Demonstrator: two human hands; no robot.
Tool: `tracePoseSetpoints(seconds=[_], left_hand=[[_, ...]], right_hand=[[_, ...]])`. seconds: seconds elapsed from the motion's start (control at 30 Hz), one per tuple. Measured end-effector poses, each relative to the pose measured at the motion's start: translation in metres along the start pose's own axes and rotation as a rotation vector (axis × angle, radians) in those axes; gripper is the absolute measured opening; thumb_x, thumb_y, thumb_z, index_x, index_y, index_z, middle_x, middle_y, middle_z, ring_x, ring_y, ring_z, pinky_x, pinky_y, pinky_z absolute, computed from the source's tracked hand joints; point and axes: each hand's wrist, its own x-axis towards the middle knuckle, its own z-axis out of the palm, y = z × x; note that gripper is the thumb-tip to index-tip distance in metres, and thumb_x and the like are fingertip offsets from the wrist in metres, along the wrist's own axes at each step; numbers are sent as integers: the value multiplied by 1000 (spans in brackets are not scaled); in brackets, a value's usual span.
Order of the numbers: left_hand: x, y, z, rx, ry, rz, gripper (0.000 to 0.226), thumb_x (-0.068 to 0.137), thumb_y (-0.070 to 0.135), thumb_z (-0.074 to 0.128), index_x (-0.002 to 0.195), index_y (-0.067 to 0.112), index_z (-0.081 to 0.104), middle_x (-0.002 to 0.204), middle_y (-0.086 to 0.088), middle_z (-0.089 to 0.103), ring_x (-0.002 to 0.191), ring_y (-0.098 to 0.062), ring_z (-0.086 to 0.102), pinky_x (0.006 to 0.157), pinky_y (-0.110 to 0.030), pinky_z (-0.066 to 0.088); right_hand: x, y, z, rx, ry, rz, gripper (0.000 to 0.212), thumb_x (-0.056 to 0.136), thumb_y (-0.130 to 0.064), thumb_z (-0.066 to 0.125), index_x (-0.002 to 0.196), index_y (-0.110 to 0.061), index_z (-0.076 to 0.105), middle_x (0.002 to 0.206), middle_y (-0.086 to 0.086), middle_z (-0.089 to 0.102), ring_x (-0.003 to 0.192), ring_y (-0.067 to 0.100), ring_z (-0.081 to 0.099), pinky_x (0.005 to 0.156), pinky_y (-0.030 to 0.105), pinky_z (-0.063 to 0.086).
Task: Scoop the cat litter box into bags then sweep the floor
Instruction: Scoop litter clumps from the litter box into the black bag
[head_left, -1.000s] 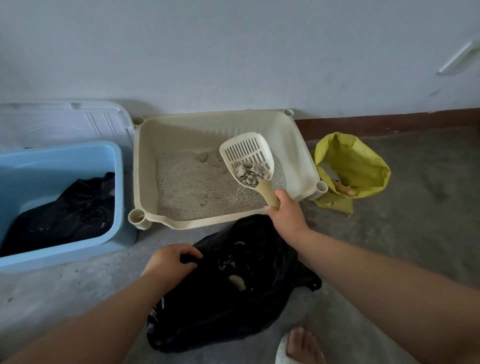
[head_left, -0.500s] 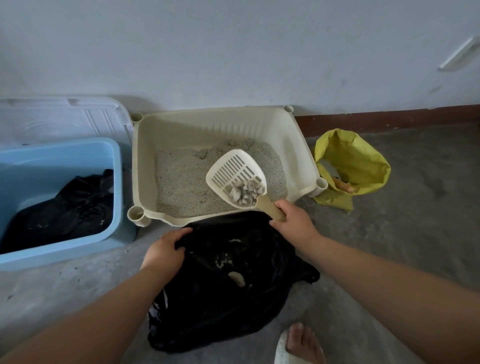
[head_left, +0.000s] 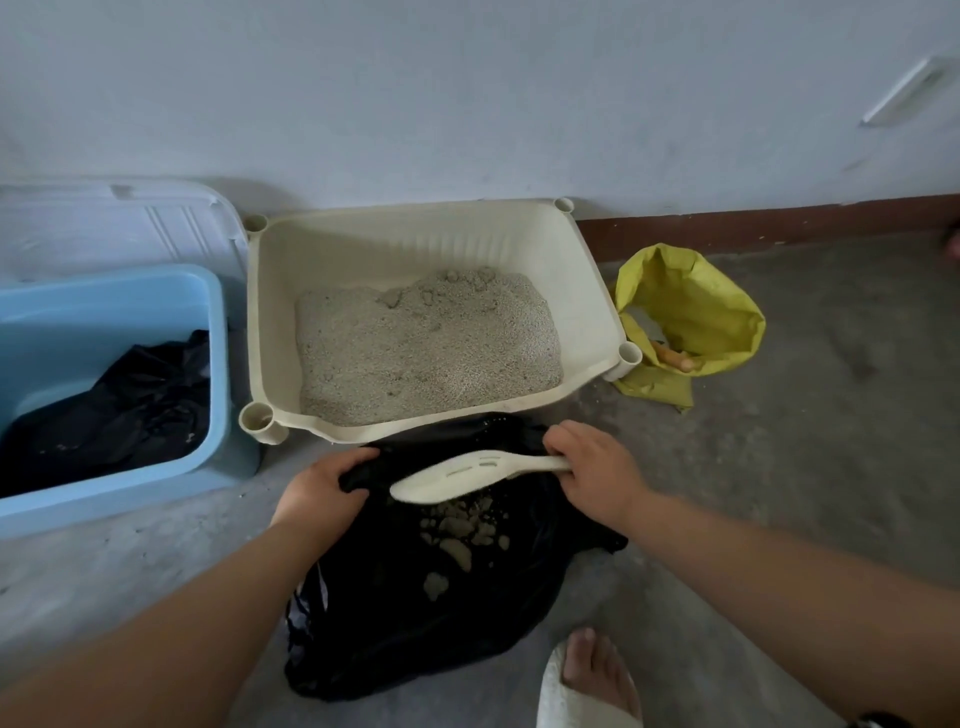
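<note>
Scoop (head_left: 467, 475) is over the black bag (head_left: 395, 623) and turned onto its edge, pale back facing up, head pointing left. The right hand (head_left: 592, 473) has the handle, fingers wrapped tight round it. The left hand (head_left: 324, 493) is on the bag's near-left rim, fingers curled into the black plastic and bunching it. Inside the bag, just under the scoop's head, grey clumps (head_left: 457, 535) lie scattered on the plastic.

Right behind the bag, the cream litter box (head_left: 415, 244) sits against the wall, its front rim meeting the bag's far edge. The litter (head_left: 426, 348) in it lies heaped toward the back right. To the left stands a blue bin (head_left: 218, 364) with another black bag (head_left: 114, 405) slumped inside, and a white lid (head_left: 104, 228) is propped behind it. A yellow bag (head_left: 711, 312) sits open just beside the box's front-right corner post. A bare foot (head_left: 597, 670) shows at the bottom edge on the concrete floor (head_left: 831, 467).
</note>
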Motion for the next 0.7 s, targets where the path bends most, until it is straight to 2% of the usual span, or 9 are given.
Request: tracePoseSetpoints(seconds=[0.1,0.17,0.23,0.3,0.4,0.5,0.57,0.7], left_hand=[[-3,1,-1,-47,-34,8,60,77,-3,55,112,45,62,125,5,62,106,-13,60,91,-20,43],[-5,3,-1,-85,-59,-7,65,75,-7,50,98,53,60,118,7,63,92,-11,63,79,-17,48],[-6,3,-1,-101,-92,-12,67,76,-10,46,90,53,62,110,9,65,80,-6,64,65,-10,47],[-6,2,-1,-106,-130,-19,66,77,-12,44,80,50,68,101,11,69,73,-6,66,59,-10,48],[-6,0,1,-97,-179,-42,65,75,-12,43,65,45,73,86,7,74,67,-16,68,60,-22,55],[-6,0,1,-76,-202,-41,63,75,-10,44,63,45,72,83,4,74,70,-24,68,68,-32,57],[-7,0,0,-74,-203,-41,62,75,-9,44,61,45,71,82,4,74,69,-24,67,68,-33,57],[-8,0,-1,-81,-207,-48,61,75,-9,43,59,42,71,79,0,74,55,-16,58,55,-24,49]], right_hand=[[8,-1,-7,96,15,81,20,74,-8,61,84,-19,48,86,-5,50,80,23,53,66,35,45],[17,-2,-15,175,44,139,23,75,-11,64,91,-20,51,92,-6,50,83,20,53,73,35,47],[29,-7,-30,243,77,192,31,77,-12,66,104,-21,54,98,-6,50,87,17,52,77,32,45],[44,-12,-49,240,84,220,33,81,-12,62,112,-21,53,98,-4,52,87,17,52,75,32,45],[72,-17,-82,-5,-21,297,27,84,-15,56,111,-18,56,95,2,60,85,25,57,72,35,49],[93,-28,-114,-356,-186,347,17,85,-8,47,99,-14,54,75,1,49,76,23,52,63,32,43],[105,-36,-132,-525,-267,388,18,86,-4,45,98,-16,51,75,-1,46,78,22,51,64,32,40],[126,-45,-136,-758,-353,418,29,85,-7,47,111,-16,57,91,1,51,98,22,54,72,30,39]])
